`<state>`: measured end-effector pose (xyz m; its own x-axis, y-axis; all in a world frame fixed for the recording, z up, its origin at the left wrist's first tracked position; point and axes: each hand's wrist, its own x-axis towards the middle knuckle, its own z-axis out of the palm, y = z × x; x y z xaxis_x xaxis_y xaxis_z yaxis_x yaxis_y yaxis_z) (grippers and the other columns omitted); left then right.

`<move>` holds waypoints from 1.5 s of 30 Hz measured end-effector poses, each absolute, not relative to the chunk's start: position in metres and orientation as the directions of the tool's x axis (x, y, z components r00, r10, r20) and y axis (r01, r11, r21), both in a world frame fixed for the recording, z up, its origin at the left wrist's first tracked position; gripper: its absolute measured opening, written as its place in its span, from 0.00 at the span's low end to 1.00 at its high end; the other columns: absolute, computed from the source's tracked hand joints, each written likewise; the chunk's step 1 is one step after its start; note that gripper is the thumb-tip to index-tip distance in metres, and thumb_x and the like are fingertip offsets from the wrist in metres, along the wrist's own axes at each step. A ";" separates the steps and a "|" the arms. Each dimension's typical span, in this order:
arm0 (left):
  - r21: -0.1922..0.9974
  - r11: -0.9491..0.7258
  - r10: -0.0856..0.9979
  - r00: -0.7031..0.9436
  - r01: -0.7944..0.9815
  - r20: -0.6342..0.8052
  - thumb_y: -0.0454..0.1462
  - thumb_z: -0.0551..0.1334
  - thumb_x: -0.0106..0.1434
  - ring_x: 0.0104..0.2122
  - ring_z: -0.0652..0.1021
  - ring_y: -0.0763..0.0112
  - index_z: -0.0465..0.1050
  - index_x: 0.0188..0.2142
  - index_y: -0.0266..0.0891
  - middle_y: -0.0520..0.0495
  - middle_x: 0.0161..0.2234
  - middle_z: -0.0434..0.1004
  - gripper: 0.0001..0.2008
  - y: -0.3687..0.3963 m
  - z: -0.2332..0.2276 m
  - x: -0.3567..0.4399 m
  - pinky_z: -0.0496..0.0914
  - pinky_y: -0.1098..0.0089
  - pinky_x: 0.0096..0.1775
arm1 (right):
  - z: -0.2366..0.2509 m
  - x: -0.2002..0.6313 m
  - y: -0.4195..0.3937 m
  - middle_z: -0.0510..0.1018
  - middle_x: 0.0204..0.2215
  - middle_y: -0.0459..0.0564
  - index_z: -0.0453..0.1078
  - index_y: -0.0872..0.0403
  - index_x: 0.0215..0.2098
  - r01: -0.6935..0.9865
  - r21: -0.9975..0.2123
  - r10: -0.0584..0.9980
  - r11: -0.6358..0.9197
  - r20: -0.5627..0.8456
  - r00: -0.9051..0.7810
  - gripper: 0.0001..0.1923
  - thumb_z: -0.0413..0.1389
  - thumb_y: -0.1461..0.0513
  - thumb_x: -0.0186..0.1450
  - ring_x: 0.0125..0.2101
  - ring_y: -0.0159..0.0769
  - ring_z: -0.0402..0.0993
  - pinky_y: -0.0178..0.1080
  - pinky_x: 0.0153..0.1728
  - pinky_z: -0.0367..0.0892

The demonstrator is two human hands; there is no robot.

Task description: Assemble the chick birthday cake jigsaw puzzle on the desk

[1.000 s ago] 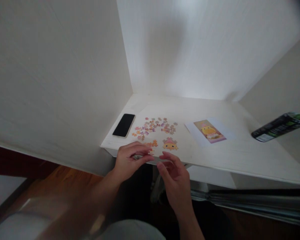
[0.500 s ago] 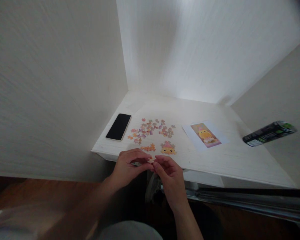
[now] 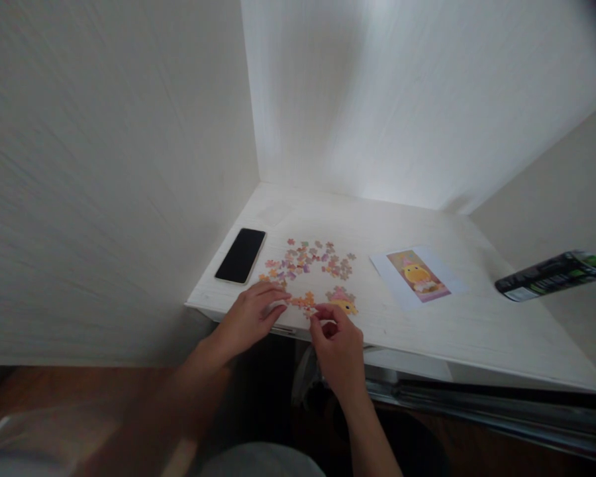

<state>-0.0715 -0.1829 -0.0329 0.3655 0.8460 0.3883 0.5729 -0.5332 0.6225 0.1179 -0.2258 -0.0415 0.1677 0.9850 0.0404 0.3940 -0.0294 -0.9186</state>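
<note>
1. The right hand [image 3: 340, 346] works at the near edge of the white desk [image 3: 477, 315], thumb and forefinger drawn close together; they appear to pinch a small puzzle piece [image 3: 308, 313], though blur hides the exact grip.

2. The left hand [image 3: 247, 317] is partly spread, with a gap between thumb and forefinger. Its fingertips are at the left end of an orange strip [image 3: 302, 301] of pieces; whether they press on it cannot be told.

3. Two portions look assembled: that strip, just beyond the small piece, and, to its right, a face section [image 3: 346, 306] with a pink hat, partly covered by the right hand. The two lie apart from each other.

4. Most of the puzzle looks unjoined: many loose pieces [image 3: 300, 257] lie scattered on the far side of both portions. Judging by this, the assembly is at an early stage.

5. To the right lies a printed picture [image 3: 418, 275] showing a similar yellow figure in full; a phone [image 3: 241, 256] lies to the left.
</note>
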 end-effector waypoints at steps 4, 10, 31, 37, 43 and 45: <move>0.549 -0.616 0.785 0.499 0.565 0.368 0.36 0.59 0.64 0.47 0.73 0.65 0.75 0.46 0.44 0.46 0.46 0.76 0.11 -0.176 -0.037 -0.063 0.69 0.59 0.52 | -0.040 0.125 -0.221 0.77 0.29 0.46 0.70 0.54 0.40 0.541 -0.840 0.986 -0.035 0.059 0.156 0.09 0.54 0.61 0.62 0.19 0.32 0.69 0.36 0.26 0.64; 0.517 -0.664 0.740 0.574 0.540 0.350 0.35 0.58 0.64 0.47 0.72 0.64 0.75 0.45 0.43 0.44 0.47 0.75 0.11 -0.171 -0.043 -0.047 0.66 0.55 0.55 | -0.041 0.127 -0.213 0.77 0.29 0.48 0.69 0.54 0.34 0.617 -0.786 0.989 -0.043 0.056 0.140 0.05 0.54 0.62 0.60 0.26 0.37 0.73 0.38 0.30 0.65; 0.529 -0.654 0.748 0.564 0.541 0.349 0.35 0.56 0.67 0.44 0.73 0.67 0.76 0.42 0.42 0.47 0.43 0.77 0.11 -0.167 -0.045 -0.046 0.64 0.58 0.56 | -0.048 0.109 -0.230 0.75 0.42 0.53 0.75 0.52 0.45 0.780 -0.613 0.964 0.127 0.263 0.049 0.11 0.52 0.63 0.68 0.37 0.39 0.74 0.38 0.38 0.66; 0.526 -0.654 0.747 0.572 0.544 0.338 0.35 0.55 0.67 0.44 0.72 0.67 0.76 0.41 0.41 0.48 0.43 0.77 0.10 -0.167 -0.045 -0.046 0.64 0.58 0.55 | -0.054 0.105 -0.232 0.76 0.44 0.50 0.76 0.51 0.42 0.835 -0.533 0.948 0.136 0.314 0.046 0.10 0.52 0.62 0.68 0.35 0.37 0.75 0.36 0.32 0.64; 0.525 -0.658 0.743 0.578 0.540 0.337 0.35 0.55 0.67 0.44 0.72 0.68 0.76 0.41 0.39 0.48 0.42 0.77 0.10 -0.167 -0.045 -0.046 0.65 0.59 0.55 | -0.057 0.101 -0.232 0.77 0.42 0.49 0.75 0.51 0.40 0.864 -0.495 0.927 0.093 0.360 0.107 0.09 0.54 0.61 0.68 0.33 0.35 0.74 0.34 0.28 0.60; 0.516 -0.660 0.743 0.577 0.546 0.339 0.34 0.56 0.66 0.44 0.72 0.68 0.76 0.41 0.39 0.47 0.42 0.76 0.10 -0.167 -0.044 -0.046 0.64 0.58 0.55 | -0.057 0.099 -0.231 0.77 0.42 0.50 0.75 0.51 0.41 0.879 -0.473 0.920 0.059 0.368 0.136 0.09 0.54 0.60 0.68 0.32 0.35 0.74 0.34 0.25 0.57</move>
